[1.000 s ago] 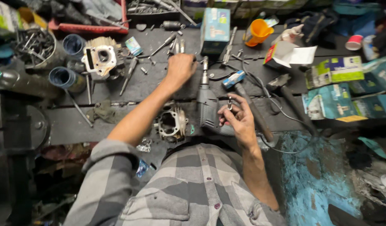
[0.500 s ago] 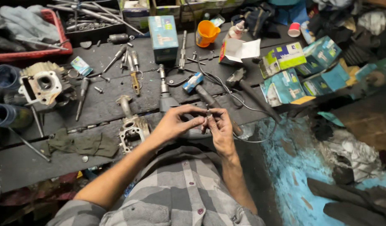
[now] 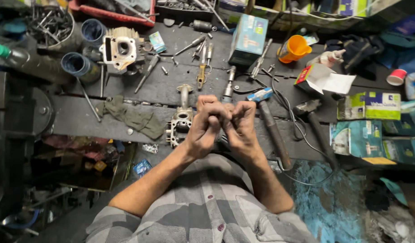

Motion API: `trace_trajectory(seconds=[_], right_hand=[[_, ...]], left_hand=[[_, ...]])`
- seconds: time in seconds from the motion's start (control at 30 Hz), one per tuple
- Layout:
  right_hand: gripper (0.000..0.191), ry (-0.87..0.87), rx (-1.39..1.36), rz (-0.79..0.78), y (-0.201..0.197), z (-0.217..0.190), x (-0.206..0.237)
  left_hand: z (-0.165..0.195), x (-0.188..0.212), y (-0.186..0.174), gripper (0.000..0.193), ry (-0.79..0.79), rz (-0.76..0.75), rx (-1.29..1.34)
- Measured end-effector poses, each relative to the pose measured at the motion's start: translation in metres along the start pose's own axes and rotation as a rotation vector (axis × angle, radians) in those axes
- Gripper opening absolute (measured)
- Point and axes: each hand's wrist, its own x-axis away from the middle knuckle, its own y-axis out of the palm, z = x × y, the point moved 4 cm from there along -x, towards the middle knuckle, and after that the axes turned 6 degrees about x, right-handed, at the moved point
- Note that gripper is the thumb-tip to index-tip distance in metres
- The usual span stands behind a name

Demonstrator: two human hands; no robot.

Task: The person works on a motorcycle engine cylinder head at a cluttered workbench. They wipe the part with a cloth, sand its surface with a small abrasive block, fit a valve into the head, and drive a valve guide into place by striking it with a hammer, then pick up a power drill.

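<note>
Now | left hand (image 3: 206, 127) and right hand (image 3: 240, 126) pressed together | grip contents probably hidden | engine casting (image 3: 180, 122) just beside left

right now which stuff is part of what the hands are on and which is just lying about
In hand:
left hand and right hand, pressed together over something too small to tell

Lying about:
engine casing
hammer
green rag
orange funnel
blue box

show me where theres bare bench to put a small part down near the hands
Barest patch: the dark bench strip left of the green rag, below the blue cup. A smaller gap lies between the hammer and the green boxes, crossed by a cable. Behind both hands, tools crowd the bench.
</note>
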Motion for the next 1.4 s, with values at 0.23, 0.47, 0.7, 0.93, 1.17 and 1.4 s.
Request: trace_trajectory(seconds=[0.23,0.47,0.7,0.93,1.17,1.4], right_hand=[[0.057,-0.398,0.21,-0.195,0.024,-0.055,-0.031],[0.041,0.081,0.226,-0.269,-0.018,0.015,-0.091],[0.014,0.223,0.349,-0.268,-0.04,0.055,-0.1],[0.017,0.105,0.764,-0.426,0.053,0.104,-0.156],[0.018,0.056,1.123,-0.43,0.115,0.139,-0.178],[0.024,0.345,1.428,0.111,0.018,0.118,-0.172]], left_hand=[[0.069,-0.035,-0.012,0.02,0.289,-0.031,-0.28],[0.166,-0.018,-0.04,0.009,0.575,0.145,-0.003],[0.078,-0.003,-0.077,0.023,-0.402,0.163,-0.208],[0.035,0.071,-0.114,0.024,-0.613,-0.243,-0.541],[0.033,0.141,-0.173,0.035,-1.13,-0.43,-0.359],[0.053,0.168,-0.253,0.038,-1.45,-0.286,-0.428]])
